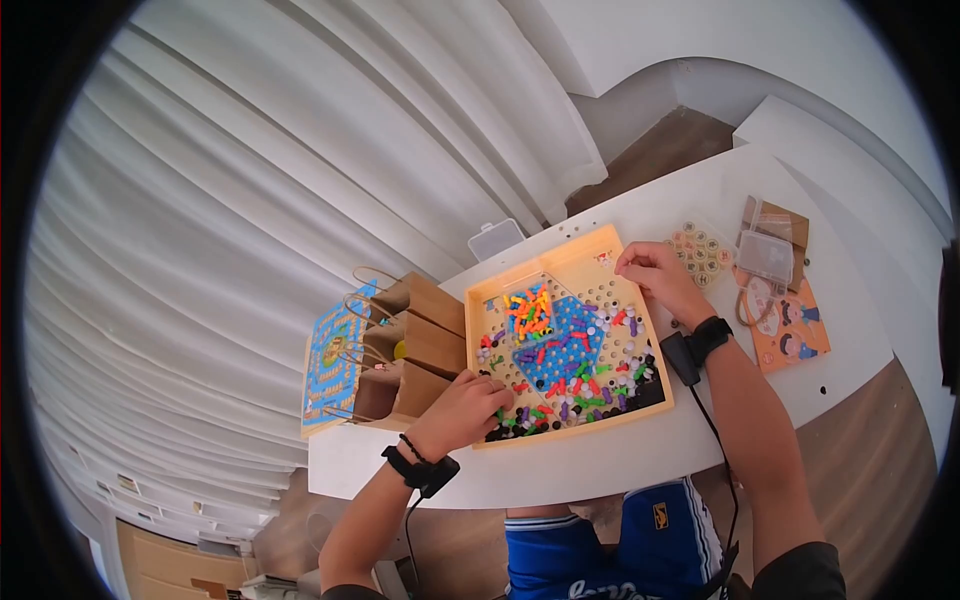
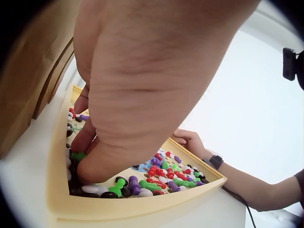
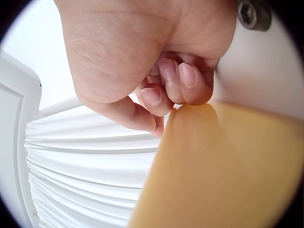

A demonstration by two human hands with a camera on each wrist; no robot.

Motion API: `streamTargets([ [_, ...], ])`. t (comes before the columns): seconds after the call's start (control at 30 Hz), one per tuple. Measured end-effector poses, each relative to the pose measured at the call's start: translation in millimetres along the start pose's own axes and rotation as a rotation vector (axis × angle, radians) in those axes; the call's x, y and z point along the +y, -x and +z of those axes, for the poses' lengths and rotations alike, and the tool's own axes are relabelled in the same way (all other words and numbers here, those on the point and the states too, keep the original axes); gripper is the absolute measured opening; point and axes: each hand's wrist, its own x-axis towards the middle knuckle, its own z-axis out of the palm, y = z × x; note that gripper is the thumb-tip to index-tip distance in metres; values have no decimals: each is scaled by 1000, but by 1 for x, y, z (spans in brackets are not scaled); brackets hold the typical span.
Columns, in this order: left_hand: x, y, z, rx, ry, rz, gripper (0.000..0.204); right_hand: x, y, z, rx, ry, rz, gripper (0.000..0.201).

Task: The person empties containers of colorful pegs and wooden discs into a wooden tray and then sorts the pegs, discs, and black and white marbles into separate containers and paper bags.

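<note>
In the wooden tray (image 1: 545,437), my left hand (image 1: 462,412) reaches into the lower left corner among black, white and coloured pieces. The left wrist view shows its thumb and fingers (image 2: 84,137) closed round a green peg (image 2: 77,156), partly hidden by the thumb. At the tray's upper right edge, my right hand (image 1: 662,278) rests with loosely curled fingers. The right wrist view shows these fingers (image 3: 190,88) against the tray's rim (image 3: 194,142), with nothing visible in them. A clear box of orange, blue and green pegs (image 1: 530,312) sits on the blue hexagonal area (image 1: 568,350).
Brown paper bags (image 1: 425,345) and a blue board (image 1: 333,355) stand left of the tray. Behind it lies a clear lid (image 1: 496,240). On the right are a case of round tokens (image 1: 700,250), a clear box (image 1: 766,257) and an orange picture booklet (image 1: 795,335).
</note>
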Motion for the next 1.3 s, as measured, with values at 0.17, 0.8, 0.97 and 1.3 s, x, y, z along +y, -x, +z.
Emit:
streamTargets([
  [0.17,-1,0,1,-24,-18,-12,21,-2,0,0,8,4,7,8],
  [0.8,-31,-54,-35,262,286,-192,14,2,-1,0,3,10,-13,8],
  [0.97,-39,-84,-28,351,204,-205,11,-4,1,-1,-10,3,11,7],
  [1.3,5,-16,-17,5,329,-115,17,2,0,0,-1,38,-47,9],
])
